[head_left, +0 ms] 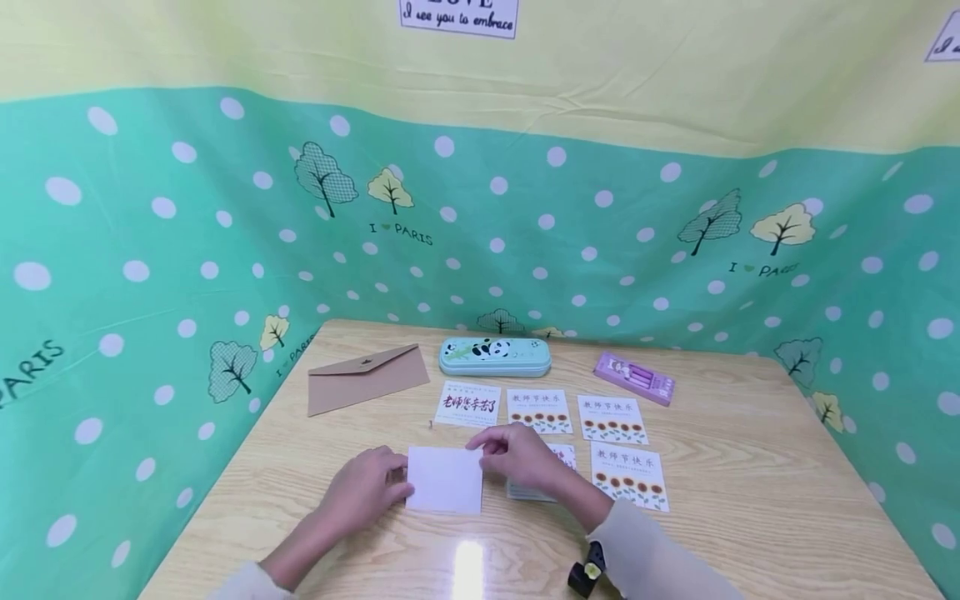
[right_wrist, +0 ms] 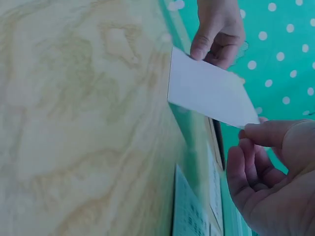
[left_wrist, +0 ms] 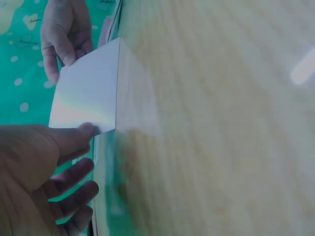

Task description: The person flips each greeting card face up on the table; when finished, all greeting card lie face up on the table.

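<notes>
Hands both pinching white card (head_left: 445, 479) at table's (head_left: 750, 500) near centre: left hand (head_left: 365, 489) on left edge, right hand (head_left: 519, 456) on far-right corner. Step looks like lifting it; next likely needs steady two-sided grip.

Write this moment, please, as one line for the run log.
left hand: pinches white card left edge | right hand: pinches its right corner | card: lifted above wooden table | nearby: sunflower cards, envelope, panda case
</notes>
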`<action>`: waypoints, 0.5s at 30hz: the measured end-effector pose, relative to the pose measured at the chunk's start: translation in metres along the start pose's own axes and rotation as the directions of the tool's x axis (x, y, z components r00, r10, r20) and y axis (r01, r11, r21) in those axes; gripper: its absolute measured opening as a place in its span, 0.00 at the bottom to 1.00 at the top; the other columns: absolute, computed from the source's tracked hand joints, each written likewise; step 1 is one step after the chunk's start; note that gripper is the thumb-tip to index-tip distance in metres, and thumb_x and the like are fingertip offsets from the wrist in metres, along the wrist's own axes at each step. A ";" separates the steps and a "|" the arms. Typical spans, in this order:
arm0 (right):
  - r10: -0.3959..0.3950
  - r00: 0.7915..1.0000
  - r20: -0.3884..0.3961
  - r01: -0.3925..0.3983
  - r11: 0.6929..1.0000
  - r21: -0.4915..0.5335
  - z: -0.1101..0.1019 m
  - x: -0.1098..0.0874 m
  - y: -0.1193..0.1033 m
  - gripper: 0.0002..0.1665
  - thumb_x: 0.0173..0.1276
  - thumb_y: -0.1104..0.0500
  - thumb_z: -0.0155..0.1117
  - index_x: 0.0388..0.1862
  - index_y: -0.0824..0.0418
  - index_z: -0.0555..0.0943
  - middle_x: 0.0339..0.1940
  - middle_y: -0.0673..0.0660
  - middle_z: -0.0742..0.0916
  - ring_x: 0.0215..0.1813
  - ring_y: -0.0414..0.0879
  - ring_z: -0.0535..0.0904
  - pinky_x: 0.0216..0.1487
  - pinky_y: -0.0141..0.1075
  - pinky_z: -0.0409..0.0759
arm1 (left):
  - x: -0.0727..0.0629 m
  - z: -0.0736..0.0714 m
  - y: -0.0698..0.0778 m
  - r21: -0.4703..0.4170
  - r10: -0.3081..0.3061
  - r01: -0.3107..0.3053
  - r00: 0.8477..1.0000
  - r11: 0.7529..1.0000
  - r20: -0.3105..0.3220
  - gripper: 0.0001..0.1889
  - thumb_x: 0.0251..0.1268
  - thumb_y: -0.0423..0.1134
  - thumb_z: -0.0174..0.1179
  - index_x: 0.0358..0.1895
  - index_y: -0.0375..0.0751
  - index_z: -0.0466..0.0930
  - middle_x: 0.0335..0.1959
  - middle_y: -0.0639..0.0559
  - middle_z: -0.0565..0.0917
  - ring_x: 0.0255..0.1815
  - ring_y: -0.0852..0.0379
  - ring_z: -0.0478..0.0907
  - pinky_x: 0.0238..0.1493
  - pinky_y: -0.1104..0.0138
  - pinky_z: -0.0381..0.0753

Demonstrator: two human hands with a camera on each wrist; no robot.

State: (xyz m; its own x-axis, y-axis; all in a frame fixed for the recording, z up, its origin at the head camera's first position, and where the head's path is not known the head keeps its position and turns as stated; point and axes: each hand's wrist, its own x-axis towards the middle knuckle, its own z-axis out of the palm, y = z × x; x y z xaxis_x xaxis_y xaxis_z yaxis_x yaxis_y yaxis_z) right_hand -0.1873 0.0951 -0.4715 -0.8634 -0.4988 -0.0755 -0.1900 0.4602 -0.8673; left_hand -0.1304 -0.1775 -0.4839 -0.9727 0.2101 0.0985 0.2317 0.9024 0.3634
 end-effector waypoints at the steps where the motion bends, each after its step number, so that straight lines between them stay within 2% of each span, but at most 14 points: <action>1: -0.004 1.000 -0.003 0.004 1.000 -0.002 -0.002 0.000 0.000 0.14 0.65 0.65 0.69 0.46 0.51 0.89 0.33 0.48 0.85 0.35 0.39 0.78 0.36 0.28 0.78 | 0.004 -0.001 0.001 -0.014 0.005 -0.005 1.000 1.000 -0.010 0.08 0.54 0.45 0.76 0.35 0.50 0.88 0.30 0.61 0.82 0.31 0.63 0.76 0.35 0.66 0.79; 4: -0.030 1.000 -0.008 0.030 1.000 -0.007 -0.009 -0.002 -0.002 0.13 0.66 0.65 0.69 0.46 0.51 0.89 0.34 0.49 0.85 0.37 0.39 0.79 0.37 0.28 0.79 | 0.014 -0.004 0.003 -0.052 0.017 -0.020 0.998 0.998 -0.060 0.05 0.56 0.42 0.75 0.28 0.54 0.86 0.26 0.64 0.81 0.27 0.67 0.74 0.30 0.72 0.75; 9: -0.087 0.996 -0.028 0.085 0.995 -0.052 -0.017 -0.004 -0.004 0.10 0.68 0.62 0.69 0.45 0.52 0.90 0.35 0.49 0.87 0.36 0.39 0.79 0.36 0.28 0.79 | 0.030 -0.002 0.002 -0.037 0.064 -0.071 0.986 0.997 -0.155 0.02 0.57 0.39 0.74 0.31 0.51 0.91 0.28 0.61 0.85 0.28 0.67 0.78 0.30 0.73 0.78; 12: -0.092 0.995 -0.037 0.089 0.993 -0.076 -0.017 -0.005 -0.002 0.08 0.69 0.60 0.69 0.44 0.52 0.90 0.35 0.49 0.88 0.35 0.38 0.80 0.34 0.28 0.79 | 0.038 0.002 0.000 -0.003 0.085 -0.086 0.983 0.996 -0.163 0.03 0.57 0.40 0.74 0.34 0.54 0.92 0.30 0.62 0.86 0.30 0.65 0.80 0.33 0.71 0.80; 15: -0.077 0.997 -0.025 0.075 0.994 -0.083 -0.015 -0.005 0.004 0.07 0.69 0.60 0.70 0.42 0.51 0.91 0.37 0.48 0.90 0.34 0.37 0.80 0.34 0.27 0.79 | 0.043 0.007 -0.003 0.011 0.099 -0.098 0.986 0.995 -0.132 0.07 0.58 0.37 0.74 0.37 0.56 0.92 0.33 0.62 0.88 0.34 0.62 0.84 0.37 0.68 0.83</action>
State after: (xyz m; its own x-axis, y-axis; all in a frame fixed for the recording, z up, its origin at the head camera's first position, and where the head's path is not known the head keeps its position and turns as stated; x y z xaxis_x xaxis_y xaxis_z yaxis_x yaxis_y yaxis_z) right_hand -0.1906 0.1109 -0.4673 -0.8574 -0.5147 0.0040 -0.2924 0.4807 -0.8267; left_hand -0.1729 -0.1681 -0.4871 -0.9348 0.2468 0.2555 0.3261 0.8815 0.3415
